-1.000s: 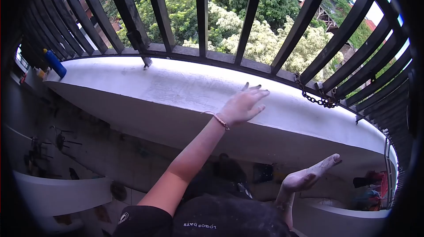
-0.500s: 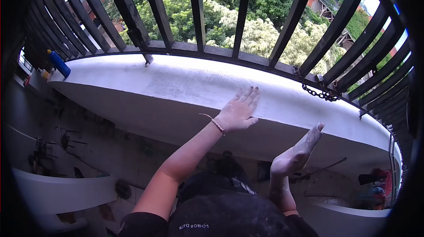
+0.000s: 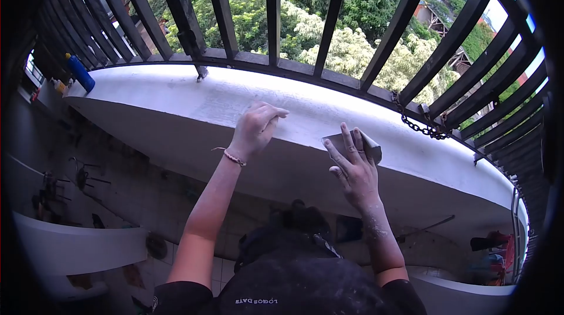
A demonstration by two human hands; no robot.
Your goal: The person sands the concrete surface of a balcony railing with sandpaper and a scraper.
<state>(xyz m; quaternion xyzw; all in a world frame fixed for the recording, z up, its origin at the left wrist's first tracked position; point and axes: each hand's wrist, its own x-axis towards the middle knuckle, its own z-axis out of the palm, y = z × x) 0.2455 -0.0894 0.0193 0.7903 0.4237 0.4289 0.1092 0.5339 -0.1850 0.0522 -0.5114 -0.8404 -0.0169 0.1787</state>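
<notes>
My left hand (image 3: 256, 130), dusted white and wearing a braided bracelet (image 3: 234, 157), is over the front part of the white ledge (image 3: 235, 91). Its fingers are bent and pressed together, with no object visible in them. To the right, my right hand (image 3: 357, 175) holds a dark, curled piece of sandpaper (image 3: 370, 147) at the ledge's front edge. The fingers are spread across its back, and one side of the sheet bends upward. White dust coats the right hand and forearm.
A dark metal railing (image 3: 273, 15) rises behind the ledge, with a chain (image 3: 420, 127) hanging from it. A blue bottle (image 3: 80, 72) stands at the left end. Below on the floor are metal stands (image 3: 82, 177); red items (image 3: 499, 250) lie lower right.
My left hand has moved left and curled from lying flat. My right hand has swung left onto the ledge edge, turning from edge-on to palm-down, and the sandpaper now shows.
</notes>
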